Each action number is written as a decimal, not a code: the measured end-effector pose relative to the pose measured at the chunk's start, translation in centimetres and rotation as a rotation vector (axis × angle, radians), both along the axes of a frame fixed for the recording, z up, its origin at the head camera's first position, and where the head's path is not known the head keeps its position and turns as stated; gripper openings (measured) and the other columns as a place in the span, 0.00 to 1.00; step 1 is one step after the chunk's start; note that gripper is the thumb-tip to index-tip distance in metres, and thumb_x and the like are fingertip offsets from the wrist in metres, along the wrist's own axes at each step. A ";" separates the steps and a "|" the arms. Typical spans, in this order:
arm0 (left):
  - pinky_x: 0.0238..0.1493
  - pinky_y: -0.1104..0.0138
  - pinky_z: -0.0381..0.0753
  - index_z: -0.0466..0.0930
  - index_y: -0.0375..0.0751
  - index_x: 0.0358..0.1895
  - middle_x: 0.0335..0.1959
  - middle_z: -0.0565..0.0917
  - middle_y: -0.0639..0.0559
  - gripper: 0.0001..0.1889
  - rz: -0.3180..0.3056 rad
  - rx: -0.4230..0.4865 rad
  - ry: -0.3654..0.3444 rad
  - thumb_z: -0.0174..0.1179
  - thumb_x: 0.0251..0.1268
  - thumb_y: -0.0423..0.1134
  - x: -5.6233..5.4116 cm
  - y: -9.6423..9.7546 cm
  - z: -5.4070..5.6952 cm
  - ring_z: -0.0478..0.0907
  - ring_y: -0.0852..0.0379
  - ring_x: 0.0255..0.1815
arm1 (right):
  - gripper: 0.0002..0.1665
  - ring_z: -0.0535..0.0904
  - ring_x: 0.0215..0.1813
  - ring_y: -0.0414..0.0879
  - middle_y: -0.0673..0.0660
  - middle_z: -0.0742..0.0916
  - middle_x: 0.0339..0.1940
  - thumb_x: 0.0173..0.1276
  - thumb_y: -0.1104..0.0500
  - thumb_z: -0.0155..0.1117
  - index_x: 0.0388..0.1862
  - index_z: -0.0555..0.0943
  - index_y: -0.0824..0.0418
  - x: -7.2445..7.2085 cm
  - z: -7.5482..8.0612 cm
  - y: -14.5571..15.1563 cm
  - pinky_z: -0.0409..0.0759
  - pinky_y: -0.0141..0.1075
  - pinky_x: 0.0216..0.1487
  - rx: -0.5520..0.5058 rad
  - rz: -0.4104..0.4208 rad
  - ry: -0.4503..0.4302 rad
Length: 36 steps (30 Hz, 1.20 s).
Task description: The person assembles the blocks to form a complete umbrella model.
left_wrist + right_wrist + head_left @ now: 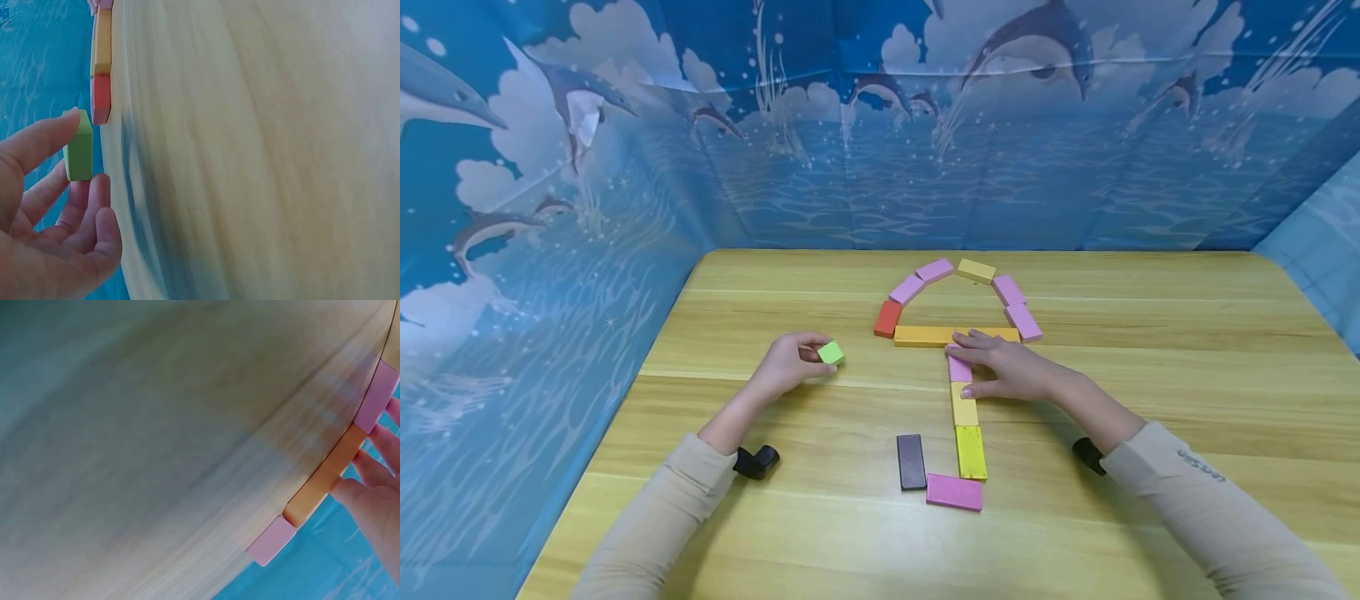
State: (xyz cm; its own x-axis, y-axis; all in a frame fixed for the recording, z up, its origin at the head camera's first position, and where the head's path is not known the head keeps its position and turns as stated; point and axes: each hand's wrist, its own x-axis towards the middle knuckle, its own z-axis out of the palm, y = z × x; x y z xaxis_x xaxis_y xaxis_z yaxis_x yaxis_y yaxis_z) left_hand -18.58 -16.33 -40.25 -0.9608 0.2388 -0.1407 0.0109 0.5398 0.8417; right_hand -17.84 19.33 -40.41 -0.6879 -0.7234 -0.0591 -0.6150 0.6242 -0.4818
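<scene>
At the left of the head view my left hand pinches a small light-green block between thumb and fingers, held above the table. The left wrist view shows the green block upright under the thumb tip. My right hand lies over a column of blocks, fingers fairly straight. Its fingertips touch around the upper pink block and the long orange block, and the thumb rests by the pale yellow block. In the right wrist view, the fingers line up against the row's side.
Above the orange block, an arch has a red block, several pink blocks and a yellow block. Below stand a bright yellow block, a magenta block and a dark grey block on the wooden table.
</scene>
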 end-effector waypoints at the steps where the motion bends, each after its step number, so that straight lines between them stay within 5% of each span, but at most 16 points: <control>1: 0.35 0.68 0.75 0.78 0.35 0.52 0.41 0.81 0.45 0.22 -0.006 0.004 -0.002 0.69 0.50 0.32 0.1 0.1 0.0 0.76 0.52 0.40 | 0.41 0.51 0.71 0.65 0.66 0.64 0.70 0.62 0.45 0.63 0.69 0.64 0.64 0.0 0.0 0.0 0.52 0.60 0.65 0.000 -0.001 0.000; 27: 0.37 0.69 0.78 0.82 0.33 0.46 0.40 0.83 0.47 0.21 -0.287 0.092 -0.037 0.72 0.44 0.29 1.9 3.9 -0.4 0.80 0.58 0.35 | 0.42 0.52 0.71 0.65 0.66 0.64 0.70 0.62 0.45 0.63 0.69 0.65 0.64 -0.2 -0.1 0.1 0.52 0.60 0.65 0.002 0.004 0.002; 36: 0.41 0.70 0.77 0.82 0.35 0.46 0.39 0.83 0.51 0.21 -0.382 0.049 -0.017 0.73 0.44 0.31 2.7 5.1 -0.8 0.79 0.61 0.36 | 0.42 0.51 0.71 0.65 0.65 0.64 0.70 0.62 0.44 0.63 0.69 0.64 0.64 -0.2 -0.2 0.1 0.52 0.60 0.65 0.009 -0.004 -0.004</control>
